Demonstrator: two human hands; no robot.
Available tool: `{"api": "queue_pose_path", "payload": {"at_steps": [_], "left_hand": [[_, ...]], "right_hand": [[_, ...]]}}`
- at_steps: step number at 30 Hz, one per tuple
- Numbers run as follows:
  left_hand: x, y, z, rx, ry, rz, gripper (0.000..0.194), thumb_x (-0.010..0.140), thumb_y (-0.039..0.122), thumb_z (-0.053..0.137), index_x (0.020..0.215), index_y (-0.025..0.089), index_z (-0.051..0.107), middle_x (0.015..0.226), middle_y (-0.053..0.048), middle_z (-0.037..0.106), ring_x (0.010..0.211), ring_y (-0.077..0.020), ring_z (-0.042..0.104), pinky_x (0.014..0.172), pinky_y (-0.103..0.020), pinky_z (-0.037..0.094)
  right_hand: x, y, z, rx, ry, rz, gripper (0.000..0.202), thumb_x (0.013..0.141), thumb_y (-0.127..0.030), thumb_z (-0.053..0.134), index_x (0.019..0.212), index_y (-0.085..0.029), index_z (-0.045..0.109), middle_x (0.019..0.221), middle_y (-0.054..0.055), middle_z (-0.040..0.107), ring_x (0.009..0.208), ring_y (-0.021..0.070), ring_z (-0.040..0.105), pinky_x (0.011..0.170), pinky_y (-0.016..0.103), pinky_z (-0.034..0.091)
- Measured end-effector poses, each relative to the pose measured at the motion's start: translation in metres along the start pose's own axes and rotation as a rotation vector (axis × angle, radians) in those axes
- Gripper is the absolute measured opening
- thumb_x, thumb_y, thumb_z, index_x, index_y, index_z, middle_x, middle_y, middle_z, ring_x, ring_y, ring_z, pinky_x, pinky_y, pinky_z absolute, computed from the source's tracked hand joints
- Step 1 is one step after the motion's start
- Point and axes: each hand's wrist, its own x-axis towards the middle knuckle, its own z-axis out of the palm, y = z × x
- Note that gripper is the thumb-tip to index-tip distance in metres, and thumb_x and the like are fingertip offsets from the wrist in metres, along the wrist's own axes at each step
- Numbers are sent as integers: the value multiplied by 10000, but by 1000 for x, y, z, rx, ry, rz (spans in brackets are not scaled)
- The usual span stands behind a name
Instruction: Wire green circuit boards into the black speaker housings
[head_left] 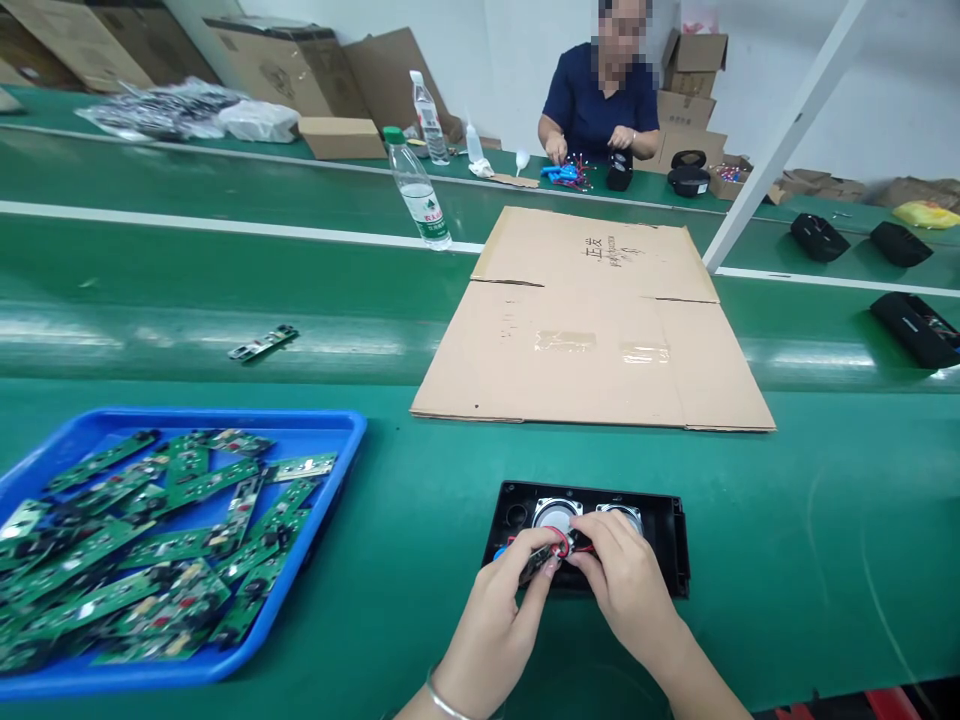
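A black plastic housing (660, 535) with two round silver-framed speakers (556, 514) lies on the green table near its front edge. Over its lower part, my left hand (502, 610) pinches a small dark circuit board (534, 563) between thumb and fingers. Beside it, my right hand (626, 570) has its thumb and fingertips closed around red and black wires (564, 546) at the board's end. What exactly the right fingertips grip is partly hidden. A bit of blue shows at the housing's left side.
A blue tray (349, 440) of green circuit boards stands left. Flattened cardboard (600, 320) lies ahead, with a water bottle (420, 195) behind its left corner. One loose board (262, 343) rests on the belt. Black housings (916, 328) are at right; a person (600, 95) works opposite.
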Motion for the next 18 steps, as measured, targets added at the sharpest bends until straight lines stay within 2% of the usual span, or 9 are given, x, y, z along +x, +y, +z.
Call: {"api": "queue_pose_path", "payload": {"at_steps": [6,8,10,13,15,16,18], "left_hand": [[3,-1,2,-83,11,-73,137,801,226,433,874,211,548,896,-42,673,764,-168,654,694,-260,544],[4,-2,1,-126,2,-106,136,791,238,455,886,210,547,893,-37,678,776,-176,659,697,-263,550],[4,-1,-1,-166,-7,-153,159,782,257,476,919,209,541,896,-34,681,774,-179,665,695,-265,556],[2,0,-6,-231,-25,-253,223,762,306,510,961,208,528,869,-24,690,757,-182,674,685,-274,567],[2,2,-8,-255,1,-313,251,728,339,551,939,204,531,799,-7,698,725,-185,678,658,-274,575],[2,3,-9,-251,22,-330,253,705,352,575,905,202,538,754,2,698,701,-185,678,631,-265,576],[2,3,-10,-204,59,-342,236,664,379,611,809,204,547,641,22,682,592,-172,666,534,-230,561]], "right_hand": [[1,-1,4,31,63,23,160,883,-224,404,985,-177,518,864,54,607,766,177,544,650,320,479],[1,0,1,26,79,32,185,876,-238,421,1029,-182,507,916,63,605,822,178,545,698,330,485],[0,3,-7,-22,69,44,256,850,-291,474,1080,-181,489,1046,94,571,962,208,510,796,383,464],[0,9,-23,-177,-75,14,605,710,-492,602,1204,-192,419,1315,144,365,1202,320,303,942,570,287],[0,13,-31,-260,-207,-17,869,570,-578,669,1283,-208,338,1386,153,242,1251,362,198,967,635,157],[0,14,-32,-287,-251,-18,938,528,-572,698,1304,-214,309,1387,153,238,1252,364,197,974,634,130],[0,14,-32,-319,-281,4,928,526,-497,734,1305,-226,309,1356,145,298,1236,345,242,991,604,129]]}}
